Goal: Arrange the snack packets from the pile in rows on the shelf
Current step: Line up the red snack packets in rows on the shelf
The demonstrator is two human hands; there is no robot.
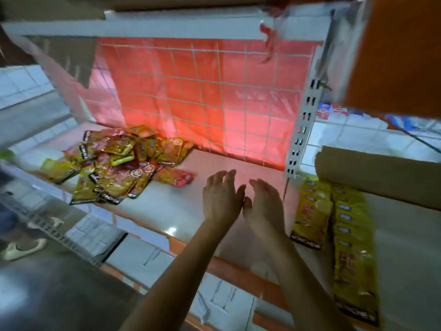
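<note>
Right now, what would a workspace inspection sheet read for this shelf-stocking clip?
Surface: white shelf with an orange front edge.
Job's things: loose pile of snack packets at back left; two neat rows of yellow packets at right.
Clutter: cardboard behind the rows.
Hands: left hand and right hand open, empty, side by side over the shelf.
Cables: nothing seen.
Surroundings: wire grid over red backing; slotted upright; white tiles beyond.
</note>
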